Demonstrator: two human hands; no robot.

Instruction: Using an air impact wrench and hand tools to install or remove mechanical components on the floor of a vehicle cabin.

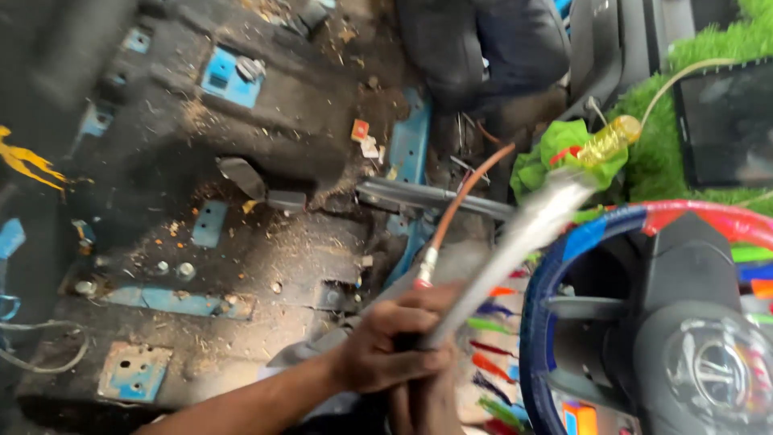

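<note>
At the far left, a yellow scrap (28, 165) lies on the dark edge, and a pale cord (44, 346) loops along the lower left of the car floor (266, 161). The floor is stripped to dark metal, littered with dirt and sawdust, with blue painted patches showing through; 1 blue patch (231, 79) sits near the top and a worn blue plate (133, 370) lies at the bottom left. A small red and white scrap (360, 130) rests farther right on the floor, just left of a blue metal rail (411, 145).

In the lower middle, 1 hand (394, 342) comes in from the bottom on a bare forearm, its fingers curled tight around the lower end of a silver spray gun (527, 229). Which hand it is cannot be told for sure; a 2nd hand may sit beneath it, but that part is too blurred to read. An orange hose (463, 197) rises from a metal fitting just above the knuckles and curves up toward the dark seat (475, 48). The gun slants up to the right, blurred, ending at a yellowish clear tip (609, 141) against a green cloth (547, 157).

At the right, a steering wheel (564, 250) wrapped in blue, red and multicoloured cover fills the corner, with green turf (700, 48) and a dark screen (729, 121) above it.
</note>
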